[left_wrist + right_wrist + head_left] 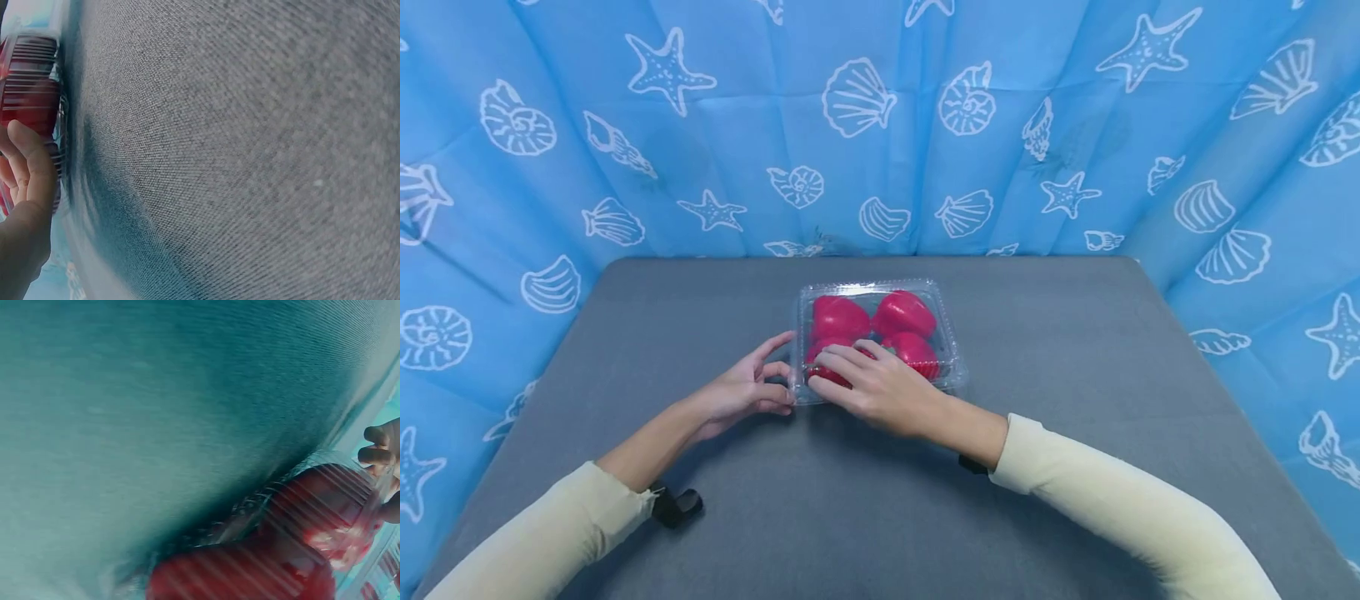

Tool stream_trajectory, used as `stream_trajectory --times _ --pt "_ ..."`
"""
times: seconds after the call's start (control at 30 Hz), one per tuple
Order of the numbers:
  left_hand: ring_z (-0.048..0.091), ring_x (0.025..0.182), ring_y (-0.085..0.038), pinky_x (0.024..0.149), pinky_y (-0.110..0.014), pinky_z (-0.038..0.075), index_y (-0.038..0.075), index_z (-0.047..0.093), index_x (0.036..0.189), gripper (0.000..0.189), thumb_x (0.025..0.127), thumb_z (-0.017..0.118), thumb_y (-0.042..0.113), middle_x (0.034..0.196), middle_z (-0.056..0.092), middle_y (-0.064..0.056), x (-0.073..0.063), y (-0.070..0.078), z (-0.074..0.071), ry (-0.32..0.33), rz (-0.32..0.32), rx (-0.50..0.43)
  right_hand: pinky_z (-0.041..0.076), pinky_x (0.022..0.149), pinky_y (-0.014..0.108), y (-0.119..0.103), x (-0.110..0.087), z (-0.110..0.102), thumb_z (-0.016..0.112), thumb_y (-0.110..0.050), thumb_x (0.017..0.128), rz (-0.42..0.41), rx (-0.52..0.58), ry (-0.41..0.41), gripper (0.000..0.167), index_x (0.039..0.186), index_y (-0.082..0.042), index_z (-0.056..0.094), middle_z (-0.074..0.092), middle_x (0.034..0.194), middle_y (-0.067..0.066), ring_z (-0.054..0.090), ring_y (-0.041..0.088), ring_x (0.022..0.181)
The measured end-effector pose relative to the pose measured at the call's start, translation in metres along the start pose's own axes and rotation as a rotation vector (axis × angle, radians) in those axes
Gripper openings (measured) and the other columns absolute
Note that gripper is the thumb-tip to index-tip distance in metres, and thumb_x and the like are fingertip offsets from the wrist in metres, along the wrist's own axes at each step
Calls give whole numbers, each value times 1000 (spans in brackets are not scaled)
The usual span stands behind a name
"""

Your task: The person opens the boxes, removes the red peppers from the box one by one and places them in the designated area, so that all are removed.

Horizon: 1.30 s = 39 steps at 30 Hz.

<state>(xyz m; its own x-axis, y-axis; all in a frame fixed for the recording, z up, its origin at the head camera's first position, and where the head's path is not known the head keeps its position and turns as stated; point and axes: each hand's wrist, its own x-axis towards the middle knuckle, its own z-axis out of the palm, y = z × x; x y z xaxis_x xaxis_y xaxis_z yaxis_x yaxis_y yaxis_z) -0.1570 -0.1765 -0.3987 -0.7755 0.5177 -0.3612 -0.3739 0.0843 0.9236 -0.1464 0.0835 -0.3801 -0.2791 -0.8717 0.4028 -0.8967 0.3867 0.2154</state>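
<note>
A clear plastic box (956,350) with ribbed walls holds several rounded red fruits (905,313); their exact kind is hard to tell through the plastic. Beside the box's left wall is my left hand (741,392), its fingers loosely bent and the fingertips at the wall. My right hand (880,387) lies over the front left part of the box top, fingers spread and slightly bent against the plastic. It hides part of the front fruits. In the left wrist view, the left fingers (39,169) are in front of the ribbed wall (34,53).
A grey cloth-covered table (1075,350) lies under the box and both arms. Behind and at the sides hangs a blue curtain (910,167) with white shells and starfish. A black strap end (677,507) sticks out below the left sleeve.
</note>
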Motion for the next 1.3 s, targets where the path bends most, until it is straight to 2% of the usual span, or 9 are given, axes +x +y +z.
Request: stream_trajectory --times 0.37,0.67,1.0,1.3 --pt "66 95 -27 87 -41 55 23 9 159 89 92 65 6 101 58 -6 1 1 0 13 -23 -27 48 100 45 5 -16 -4 91 -32 69 36 -40 -20 82 141 -15 55 58 139 9 54 27 129" --pt "66 95 -29 86 -40 55 23 8 159 89 92 64 3 99 58 -6 -1 2 1 22 -14 -30 49 99 47 11 -31 -9 91 -32 69 106 8 -3 83 142 -14 55 57 139 12 55 29 128" --pt "66 90 -27 87 -44 54 25 8 159 92 90 63 0 98 58 -5 2 2 1 18 -15 -40 52 94 47 17 -47 -16 91 -28 70 214 36 38 77 137 -13 58 61 132 13 57 28 123" --pt "65 91 -27 88 -44 54 26 7 160 93 90 63 -1 98 59 -6 2 2 1 2 -6 -34 53 92 47 22 -56 -20 93 -30 67 239 36 40 81 137 -12 58 59 133 14 57 29 122"
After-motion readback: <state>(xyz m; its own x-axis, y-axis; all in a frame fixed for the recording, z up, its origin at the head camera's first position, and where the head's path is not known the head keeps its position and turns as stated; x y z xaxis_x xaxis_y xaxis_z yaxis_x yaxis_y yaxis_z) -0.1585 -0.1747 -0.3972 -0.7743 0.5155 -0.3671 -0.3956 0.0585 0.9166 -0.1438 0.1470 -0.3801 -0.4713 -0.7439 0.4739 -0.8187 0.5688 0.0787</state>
